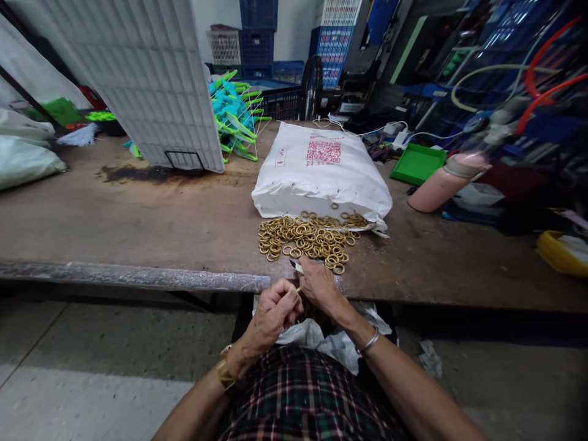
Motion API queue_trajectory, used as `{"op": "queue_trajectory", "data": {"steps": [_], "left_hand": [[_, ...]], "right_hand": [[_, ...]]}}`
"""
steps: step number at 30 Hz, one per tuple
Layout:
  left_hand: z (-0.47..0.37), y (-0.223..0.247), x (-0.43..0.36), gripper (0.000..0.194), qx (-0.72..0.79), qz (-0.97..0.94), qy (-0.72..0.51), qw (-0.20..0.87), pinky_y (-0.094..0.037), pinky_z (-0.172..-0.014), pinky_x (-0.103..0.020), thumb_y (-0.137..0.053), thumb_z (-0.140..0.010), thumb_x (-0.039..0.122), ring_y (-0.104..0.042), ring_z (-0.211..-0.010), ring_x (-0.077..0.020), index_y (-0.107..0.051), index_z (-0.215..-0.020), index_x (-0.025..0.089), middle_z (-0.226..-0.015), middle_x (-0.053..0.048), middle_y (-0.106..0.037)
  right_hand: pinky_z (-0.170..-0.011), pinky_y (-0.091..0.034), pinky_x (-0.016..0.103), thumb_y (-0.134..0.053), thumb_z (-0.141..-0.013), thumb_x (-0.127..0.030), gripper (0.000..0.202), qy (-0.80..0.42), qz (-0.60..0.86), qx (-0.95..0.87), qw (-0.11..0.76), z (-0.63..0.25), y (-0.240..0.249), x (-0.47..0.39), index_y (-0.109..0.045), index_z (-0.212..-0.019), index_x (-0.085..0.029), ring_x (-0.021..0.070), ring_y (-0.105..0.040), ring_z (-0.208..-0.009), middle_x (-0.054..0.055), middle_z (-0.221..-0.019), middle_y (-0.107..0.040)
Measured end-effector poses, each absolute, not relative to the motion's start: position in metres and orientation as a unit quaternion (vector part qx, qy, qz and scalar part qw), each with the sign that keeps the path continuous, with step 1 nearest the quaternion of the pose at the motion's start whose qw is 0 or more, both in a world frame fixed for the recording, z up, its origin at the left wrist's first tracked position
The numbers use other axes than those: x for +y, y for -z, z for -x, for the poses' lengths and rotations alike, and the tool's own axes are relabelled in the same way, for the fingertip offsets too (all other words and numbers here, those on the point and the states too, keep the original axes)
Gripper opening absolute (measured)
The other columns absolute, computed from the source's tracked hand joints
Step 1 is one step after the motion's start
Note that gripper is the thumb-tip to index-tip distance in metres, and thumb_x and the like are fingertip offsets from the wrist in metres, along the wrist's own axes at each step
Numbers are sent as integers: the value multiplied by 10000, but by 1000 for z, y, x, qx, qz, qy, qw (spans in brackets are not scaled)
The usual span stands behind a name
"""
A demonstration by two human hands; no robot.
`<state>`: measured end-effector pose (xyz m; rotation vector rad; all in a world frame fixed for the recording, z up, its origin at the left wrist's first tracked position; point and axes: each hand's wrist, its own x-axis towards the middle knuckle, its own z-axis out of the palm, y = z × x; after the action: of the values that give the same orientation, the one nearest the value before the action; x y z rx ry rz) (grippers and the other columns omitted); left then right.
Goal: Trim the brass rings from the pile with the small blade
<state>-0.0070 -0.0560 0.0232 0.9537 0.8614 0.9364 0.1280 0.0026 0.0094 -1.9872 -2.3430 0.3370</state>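
Observation:
A heap of gold-coloured rings (312, 237) lies near the table's front edge, spilling from the mouth of a white woven sack (298, 184) with a red printed code. My left hand (276, 311) is closed in a pinch on a gold ring (299, 289), seen edge-on at the fingertips. Just in front of the heap, my right hand (320, 285) is closed around a small knife-like tool (296, 266) with a dark tip and a pale part; the rest is hidden in the fingers. Below both hands, an open white bag (305, 334) rests in my lap, its contents mostly in shadow.
A white ribbed panel (142, 79) stands at the left, beside green and blue plastic pieces (236, 116). To the right are a green tray (418, 164), a pink bottle (448, 180) with orange hoses, and a yellow container (563, 251). Stacked crates (257, 49) stand behind.

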Motion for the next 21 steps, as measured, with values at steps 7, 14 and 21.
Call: {"op": "queue_trajectory", "data": {"steps": [7, 14, 21], "left_hand": [[9, -16, -48, 247, 368, -274, -457, 762, -250, -360, -172, -573, -733, 391, -392, -414, -43, -487, -728, 160, -660, 3, -561], [16, -12, -44, 233, 336, -166, -454, 808, -309, -396, -152, -646, -671, 300, -484, -513, -61, -534, -810, 150, -669, 7, -552], [19, -8, -33, 232, 369, -124, -472, 791, -404, -443, -161, -678, -660, 276, -578, -635, -101, -500, -744, 154, -721, 0, -586]], "right_hand": [[-594, -345, 272, -391, -818, -216, 314, -63, 675, -734, 46, -118, 0, 25, -411, -1130, -192, 211, -621, -711, 80, -786, -655], [-618, -359, 270, -373, -836, -210, 239, -73, 680, -728, 44, -117, 2, 34, -422, -1069, -190, 202, -618, -726, 80, -798, -647], [-619, -348, 249, -381, -811, -193, 232, -123, 647, -739, 144, -130, 5, 27, -490, -1015, -197, 178, -591, -703, 46, -770, -638]]}}
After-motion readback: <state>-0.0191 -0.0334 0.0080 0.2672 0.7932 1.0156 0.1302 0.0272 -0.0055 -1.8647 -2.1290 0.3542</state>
